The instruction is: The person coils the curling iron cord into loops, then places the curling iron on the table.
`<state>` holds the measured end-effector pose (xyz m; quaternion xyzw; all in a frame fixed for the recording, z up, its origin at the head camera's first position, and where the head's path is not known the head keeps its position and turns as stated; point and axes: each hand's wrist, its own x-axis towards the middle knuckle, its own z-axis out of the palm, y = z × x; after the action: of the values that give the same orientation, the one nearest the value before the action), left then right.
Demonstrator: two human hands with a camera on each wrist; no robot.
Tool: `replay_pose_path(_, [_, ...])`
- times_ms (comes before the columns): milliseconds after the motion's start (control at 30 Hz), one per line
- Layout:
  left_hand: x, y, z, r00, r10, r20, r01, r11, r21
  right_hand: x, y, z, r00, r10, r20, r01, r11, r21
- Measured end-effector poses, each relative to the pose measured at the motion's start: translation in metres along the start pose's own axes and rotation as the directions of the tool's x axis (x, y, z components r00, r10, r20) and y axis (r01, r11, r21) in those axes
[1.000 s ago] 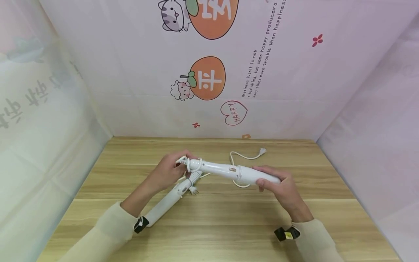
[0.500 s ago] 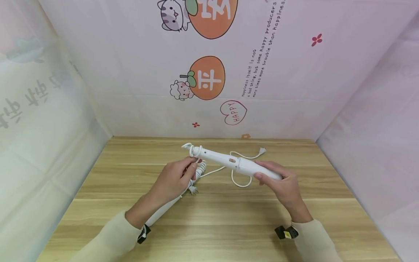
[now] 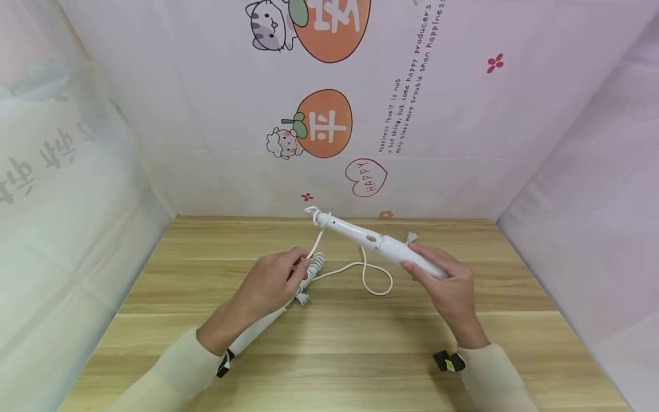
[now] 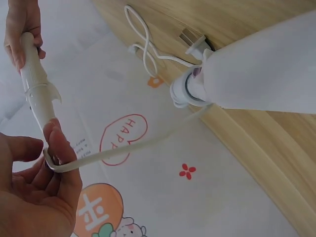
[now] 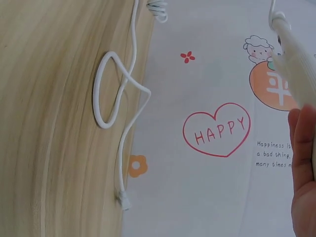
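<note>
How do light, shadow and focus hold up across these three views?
Head: bright, soft shadows on the table; left wrist: greyer, cord somewhat blurred, nearest white wand showing little detail; right wrist: duller than head, printed HAPPY heart legible, right hand cut off by the edge.

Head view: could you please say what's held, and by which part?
Right hand: white wand, by its thick end; left hand: cord, near the wand's thin end.

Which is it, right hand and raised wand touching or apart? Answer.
Touching: in the head view, the right hand grips the raised wand, thumb and fingers around one end.
</note>
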<state>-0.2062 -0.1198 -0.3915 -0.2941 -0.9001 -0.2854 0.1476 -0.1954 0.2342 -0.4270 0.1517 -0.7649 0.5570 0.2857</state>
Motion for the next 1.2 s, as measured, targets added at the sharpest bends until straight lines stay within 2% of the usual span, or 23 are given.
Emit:
replay_pose_path(67, [0.002,-0.004,-0.002,1.0,0.004,0.014,-0.004,1.0,-0.007,0.0,0.0,0.002,1.0,-0.008,-0.012,0.008,1.0,-0.008])
replay_pose_path(133, [0.004,-0.007,-0.006,0.999,0.037,0.017,-0.037,0.999,-0.014,0.0,0.001,0.004,1.0,0.005,-0.006,-0.005,1.0,-0.025])
replay_pose_path(233, [0.008,-0.014,-0.014,0.991,0.137,0.002,-0.137,0.991,0.008,-0.001,0.001,0.005,0.998,0.053,0.035,-0.051,0.996,-0.071])
replay_pose_path(300, [0.012,-0.018,-0.018,0.977,0.215,-0.011,-0.215,0.976,0.022,-0.001,0.001,0.004,0.993,0.082,0.089,-0.072,0.991,-0.114])
replay_pose_path(400, [0.017,-0.024,-0.02,0.954,0.3,-0.027,-0.299,0.954,0.033,-0.001,0.001,0.0,0.975,0.113,0.19,-0.085,0.985,-0.149])
replay_pose_path(500, [0.022,-0.029,-0.021,0.937,0.349,-0.031,-0.348,0.937,0.026,-0.002,0.003,-0.003,0.948,0.144,0.283,-0.111,0.985,-0.132])
replay_pose_path(633, [0.025,-0.037,-0.022,0.925,0.38,-0.024,-0.38,0.925,0.01,-0.005,0.008,-0.006,0.915,0.2,0.35,-0.178,0.979,-0.095])
replay_pose_path(700, [0.026,-0.04,-0.023,0.924,0.383,-0.006,-0.383,0.924,-0.013,-0.006,0.01,-0.008,0.904,0.207,0.375,-0.197,0.978,-0.066])
replay_pose_path(800, [0.027,-0.043,-0.025,0.935,0.352,0.051,-0.346,0.933,-0.099,-0.008,0.013,-0.011,0.893,0.181,0.413,-0.201,0.98,0.004])
replay_pose_path(867, [0.028,-0.045,-0.027,0.951,0.291,0.104,-0.267,0.943,-0.198,-0.009,0.015,-0.014,0.886,0.162,0.435,-0.211,0.975,0.068])
replay_pose_path(933, [0.029,-0.048,-0.029,0.964,0.214,0.158,-0.157,0.937,-0.312,-0.009,0.015,-0.016,0.882,0.149,0.448,-0.23,0.964,0.132])
replay_pose_path(1000, [0.03,-0.051,-0.03,0.968,0.147,0.205,-0.048,0.905,-0.422,-0.009,0.016,-0.018,0.881,0.139,0.452,-0.248,0.95,0.191])
replay_pose_path(1067, [0.031,-0.052,-0.029,0.964,0.118,0.24,0.021,0.862,-0.506,-0.009,0.017,-0.018,0.882,0.125,0.455,-0.258,0.935,0.242])
replay_pose_path(1133, [0.033,-0.051,-0.026,0.957,0.122,0.263,0.053,0.818,-0.573,-0.008,0.018,-0.017,0.882,0.104,0.459,-0.256,0.924,0.283])
replay_pose_path(1200, [0.033,-0.049,-0.023,0.952,0.135,0.276,0.066,0.788,-0.612,-0.007,0.018,-0.017,0.883,0.083,0.463,-0.254,0.913,0.319])
